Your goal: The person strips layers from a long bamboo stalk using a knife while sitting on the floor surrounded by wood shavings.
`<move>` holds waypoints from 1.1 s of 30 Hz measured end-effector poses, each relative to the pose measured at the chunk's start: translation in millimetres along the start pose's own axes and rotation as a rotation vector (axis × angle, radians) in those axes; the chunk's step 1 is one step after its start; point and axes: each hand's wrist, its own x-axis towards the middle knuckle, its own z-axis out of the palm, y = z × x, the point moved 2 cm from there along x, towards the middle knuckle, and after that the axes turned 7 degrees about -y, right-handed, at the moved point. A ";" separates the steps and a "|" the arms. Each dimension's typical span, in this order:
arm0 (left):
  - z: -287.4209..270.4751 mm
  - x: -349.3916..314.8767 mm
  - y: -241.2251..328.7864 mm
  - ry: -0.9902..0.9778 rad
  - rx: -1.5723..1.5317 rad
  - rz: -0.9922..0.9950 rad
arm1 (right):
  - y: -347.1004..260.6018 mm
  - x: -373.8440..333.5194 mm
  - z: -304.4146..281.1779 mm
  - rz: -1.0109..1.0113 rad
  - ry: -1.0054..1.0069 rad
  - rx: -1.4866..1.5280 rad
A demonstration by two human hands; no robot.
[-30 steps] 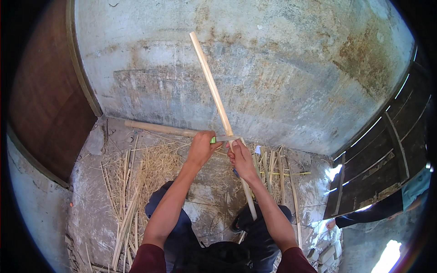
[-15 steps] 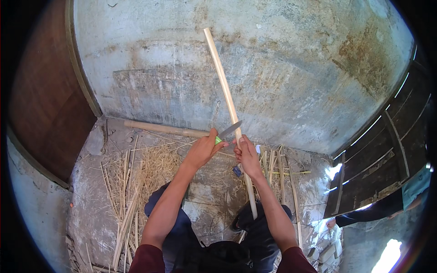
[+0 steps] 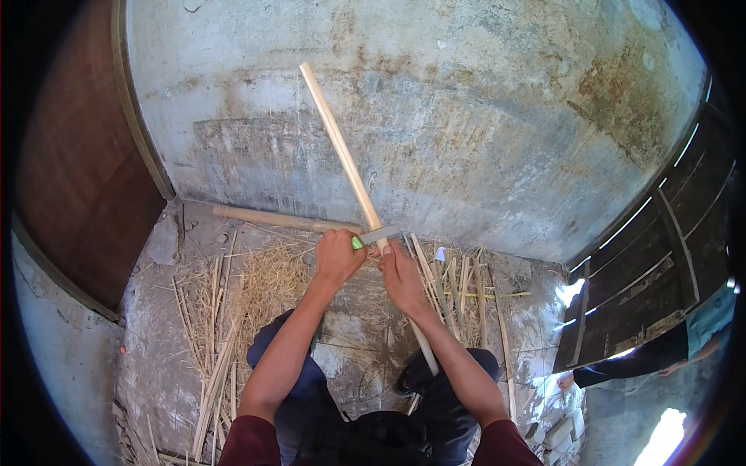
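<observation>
My left hand point(image 3: 339, 255) is closed round the green handle of a knife point(image 3: 379, 234). The knife's grey blade lies across a long pale bamboo strip point(image 3: 339, 144), just above my other hand. My right hand point(image 3: 400, 273) grips that strip with its fingers wrapped round it. From my grip the strip slants up and left in front of the wall, and its lower end runs down beside my right forearm toward my right leg. The fingertips of both hands are partly hidden.
Curly shavings point(image 3: 272, 281) and split strips point(image 3: 221, 349) cover the floor at left; more strips point(image 3: 465, 291) lie at right. A bamboo pole point(image 3: 284, 220) rests along the wall point(image 3: 482, 155). Another person's leg point(image 3: 633, 361) shows at far right, near dark wooden boards point(image 3: 622, 287).
The bamboo strip's upper end has swung left and slightly down. Both hands have moved a little left and lower, and the knife blade now lies flatter across the strip.
</observation>
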 end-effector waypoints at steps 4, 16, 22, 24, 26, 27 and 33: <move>3.6 4.5 -7.9 -0.081 0.030 0.039 | -4.3 -2.1 4.4 -0.047 0.024 0.000; -32.5 11.6 -8.1 -0.051 0.044 0.195 | -21.8 -12.5 -0.7 -0.004 -0.036 -0.069; -32.4 4.5 -12.6 -0.161 0.062 0.162 | -24.9 -10.5 2.0 -0.004 -0.048 -0.089; -30.6 3.9 -13.3 -0.185 0.077 0.188 | -23.8 -10.6 1.2 -0.036 -0.013 -0.067; -29.8 2.4 -12.7 -0.207 0.096 0.212 | -23.9 -10.2 0.0 -0.026 -0.019 -0.068; -30.4 1.6 -12.3 -0.201 0.109 0.199 | -24.2 -9.9 0.1 -0.017 -0.027 -0.067; -32.1 0.4 -9.5 -0.193 0.088 0.178 | -24.9 -11.8 1.3 -0.074 0.009 -0.121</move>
